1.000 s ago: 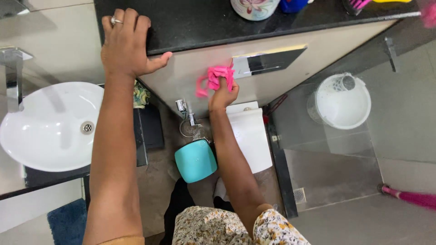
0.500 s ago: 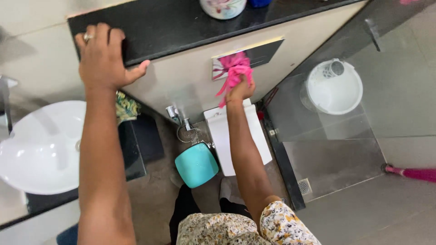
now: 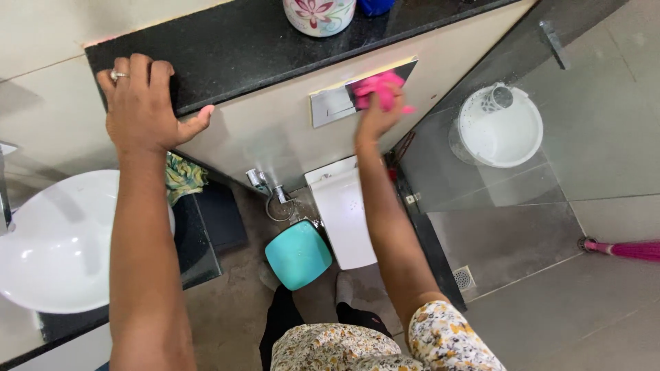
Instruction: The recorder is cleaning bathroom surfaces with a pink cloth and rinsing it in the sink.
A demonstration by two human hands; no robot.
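My right hand (image 3: 375, 118) presses a pink cloth (image 3: 379, 88) against the chrome flush plate (image 3: 333, 102) on the beige wall above the toilet. Most of the plate's right half is hidden by the cloth. My left hand (image 3: 144, 104), with a ring on one finger, lies flat on the edge of the black stone ledge (image 3: 234, 48), fingers spread, holding nothing. The white toilet (image 3: 347, 209) with its lid shut sits directly below my right arm.
A flowered pot (image 3: 318, 14) stands on the ledge. A teal bin (image 3: 298, 254) sits left of the toilet, a white basin (image 3: 55, 240) at far left, a white bucket (image 3: 500, 130) behind the glass screen (image 3: 495, 206), and a pink broom (image 3: 622, 249) at right.
My right hand has carried the pink cloth from the wall left of the flush plate rightward across the plate. The camera has shifted; my left hand stays on the ledge.
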